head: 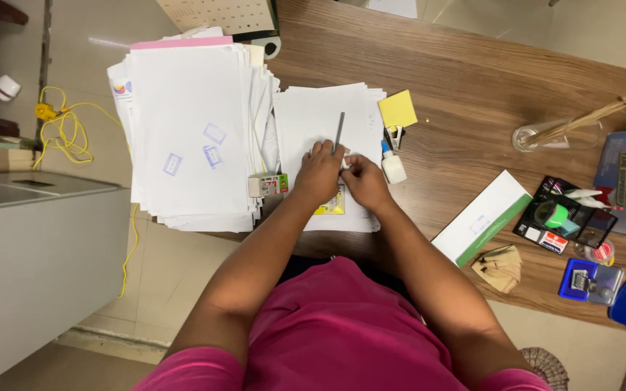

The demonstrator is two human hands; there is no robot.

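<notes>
So there are 2 stacks of paper on the wooden bench [458,80]: 1 tall paper pile [190,130] with a pink sheet near its top, and 1 smaller paper stack [306,116] just right of the tall pile. Both hands sit together on the smaller stack, near its lower half. The left hand [318,172] is curled closed around the bottom of 1 thin grey tool [340,130], probably a ruler or blade, hard to tell. Its long axis runs nearly straight away from the person, tip pointing up toward the far edge of the stack, tilted slightly right. The right hand [364,181] is pinched nearly closed, touching the left one; can't tell what it's got. Right of the smaller stack: 1 yellow sticky pad [398,108], 1 white glue bottle [393,166], and further off 1 white-and-green envelope [481,217].
</notes>
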